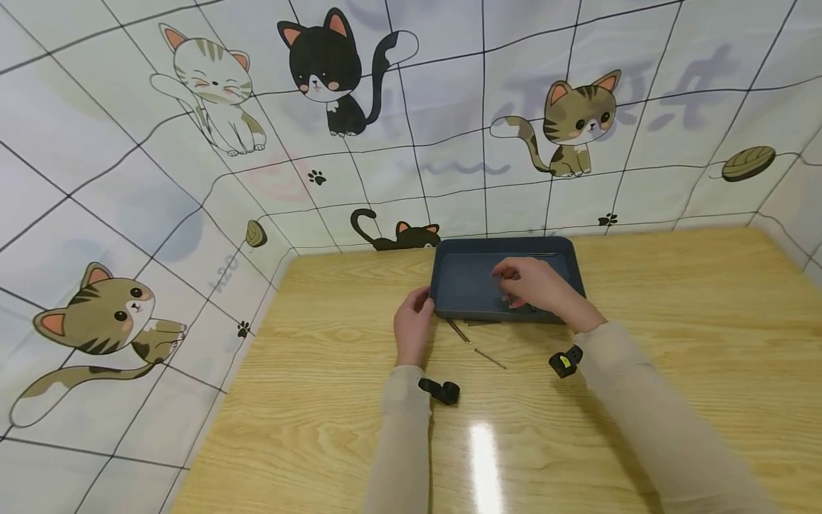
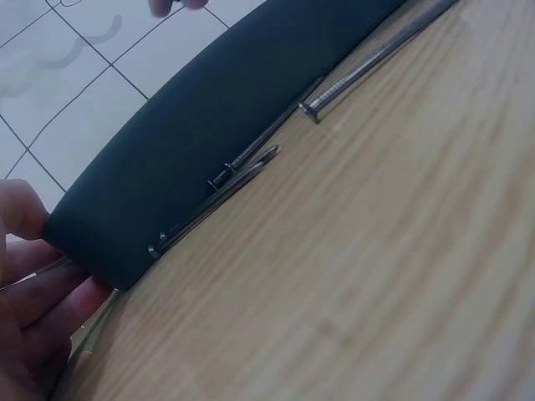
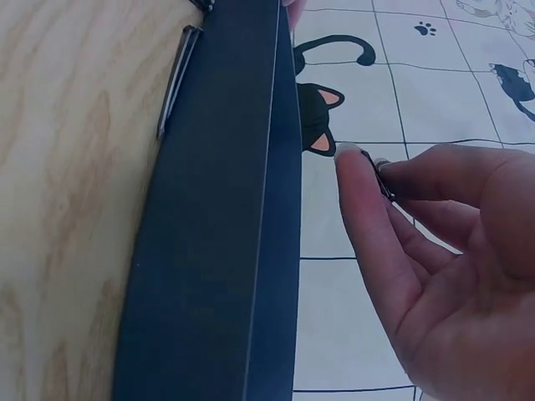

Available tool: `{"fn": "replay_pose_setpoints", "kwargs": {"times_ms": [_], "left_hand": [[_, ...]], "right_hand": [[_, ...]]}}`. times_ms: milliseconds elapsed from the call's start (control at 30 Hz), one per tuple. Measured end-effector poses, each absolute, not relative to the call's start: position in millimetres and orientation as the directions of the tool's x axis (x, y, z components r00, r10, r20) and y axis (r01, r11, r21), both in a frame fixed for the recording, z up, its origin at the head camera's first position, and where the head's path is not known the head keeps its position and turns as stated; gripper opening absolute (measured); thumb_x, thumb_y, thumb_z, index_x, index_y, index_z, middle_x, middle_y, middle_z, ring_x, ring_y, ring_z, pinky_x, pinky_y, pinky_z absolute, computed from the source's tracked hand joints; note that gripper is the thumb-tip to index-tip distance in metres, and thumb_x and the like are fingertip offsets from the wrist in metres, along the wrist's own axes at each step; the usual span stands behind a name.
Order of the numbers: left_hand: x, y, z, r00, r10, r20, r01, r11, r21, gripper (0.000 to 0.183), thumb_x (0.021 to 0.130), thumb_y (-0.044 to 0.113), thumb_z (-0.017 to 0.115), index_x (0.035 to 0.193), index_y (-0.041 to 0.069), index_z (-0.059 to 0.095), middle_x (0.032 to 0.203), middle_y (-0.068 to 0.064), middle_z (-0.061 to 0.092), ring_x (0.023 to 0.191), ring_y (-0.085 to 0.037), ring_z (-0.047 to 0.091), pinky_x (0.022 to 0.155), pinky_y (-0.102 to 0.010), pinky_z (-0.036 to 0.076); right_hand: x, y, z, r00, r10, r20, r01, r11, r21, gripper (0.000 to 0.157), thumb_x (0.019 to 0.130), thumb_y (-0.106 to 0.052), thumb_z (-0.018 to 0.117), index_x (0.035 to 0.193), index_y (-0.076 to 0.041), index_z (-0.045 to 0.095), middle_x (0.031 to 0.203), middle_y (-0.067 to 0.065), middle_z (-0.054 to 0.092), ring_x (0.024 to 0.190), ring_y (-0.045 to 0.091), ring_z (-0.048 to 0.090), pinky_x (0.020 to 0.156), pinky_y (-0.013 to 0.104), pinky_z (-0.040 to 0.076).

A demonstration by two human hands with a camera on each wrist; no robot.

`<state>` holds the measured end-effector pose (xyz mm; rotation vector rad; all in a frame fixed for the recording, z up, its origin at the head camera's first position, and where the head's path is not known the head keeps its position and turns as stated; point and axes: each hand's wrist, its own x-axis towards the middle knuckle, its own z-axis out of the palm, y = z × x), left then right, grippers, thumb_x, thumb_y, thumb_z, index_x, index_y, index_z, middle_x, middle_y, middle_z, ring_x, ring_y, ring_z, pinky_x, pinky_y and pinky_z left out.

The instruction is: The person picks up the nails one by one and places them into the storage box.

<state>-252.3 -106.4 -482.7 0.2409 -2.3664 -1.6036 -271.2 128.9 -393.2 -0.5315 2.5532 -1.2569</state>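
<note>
A dark blue-grey rectangular tray [image 1: 465,280] stands on the table against the far wall. My left hand [image 1: 413,325] grips its near left corner, thumb and fingers around the wall. Over the tray, my right hand [image 1: 536,285] pinches a small bunch of dark metal nails [image 3: 381,177] between thumb and fingers; how many is hard to tell. On the table before the tray's near wall lie several loose nails [image 1: 490,358], some touching that wall in the left wrist view, such as a pair of nails [image 2: 209,205]. Another nail [image 1: 542,254] lies along the tray's far side.
The wooden table [image 1: 308,400] meets a cloth-like wall [image 1: 449,164] printed with grid lines and cats, behind and at both sides. Black wrist cameras sit on both wrists, the left camera [image 1: 443,391] and the right camera [image 1: 565,362] close over the table.
</note>
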Motion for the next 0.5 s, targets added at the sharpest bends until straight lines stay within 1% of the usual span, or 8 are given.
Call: {"fn": "replay_pose_setpoints", "kwargs": {"times_ms": [133, 233, 367, 500], "left_hand": [[-252, -106, -483, -0.949, -0.285, 0.138, 0.024, 0.368, 0.929, 0.028, 0.086, 0.026, 0.053, 0.112, 0.024, 0.063, 0.103, 0.011, 0.062, 0.093, -0.007, 0.055, 0.080, -0.033, 0.043], [-252, -107, -484, -0.947, -0.286, 0.143, 0.030, 0.365, 0.930, 0.029, 0.086, 0.025, 0.053, 0.113, 0.023, 0.063, 0.104, 0.008, 0.062, 0.093, -0.008, 0.055, 0.081, -0.034, 0.043], [-253, -107, -484, -0.948, -0.284, 0.142, 0.030, 0.364, 0.931, 0.029, 0.086, 0.025, 0.053, 0.113, 0.023, 0.062, 0.105, 0.008, 0.062, 0.093, -0.008, 0.055, 0.081, -0.034, 0.043], [-253, -106, -484, -0.948, -0.284, 0.147, 0.032, 0.372, 0.928, 0.028, 0.086, 0.025, 0.053, 0.112, 0.023, 0.063, 0.104, 0.009, 0.062, 0.092, -0.007, 0.055, 0.080, -0.033, 0.043]], "right_hand": [[-283, 127, -393, -0.907, -0.416, -0.062, -0.218, 0.592, -0.776, 0.036, 0.089, -0.007, 0.043, 0.125, -0.006, 0.047, 0.105, 0.014, 0.052, 0.077, 0.021, 0.060, 0.065, 0.037, 0.051], [-291, 127, -394, -0.907, -0.416, -0.064, -0.227, 0.611, -0.759, 0.040, 0.088, -0.005, 0.043, 0.128, -0.005, 0.043, 0.105, 0.016, 0.052, 0.079, 0.023, 0.059, 0.066, 0.039, 0.051], [-302, 129, -396, -0.912, -0.408, -0.051, -0.238, 0.626, -0.743, 0.042, 0.088, -0.003, 0.044, 0.130, -0.002, 0.041, 0.104, 0.017, 0.053, 0.077, 0.025, 0.060, 0.065, 0.039, 0.050], [-313, 132, -396, -0.918, -0.394, -0.040, -0.246, 0.647, -0.721, 0.042, 0.088, -0.004, 0.047, 0.129, 0.001, 0.041, 0.104, 0.019, 0.055, 0.074, 0.026, 0.061, 0.065, 0.038, 0.050]]}}
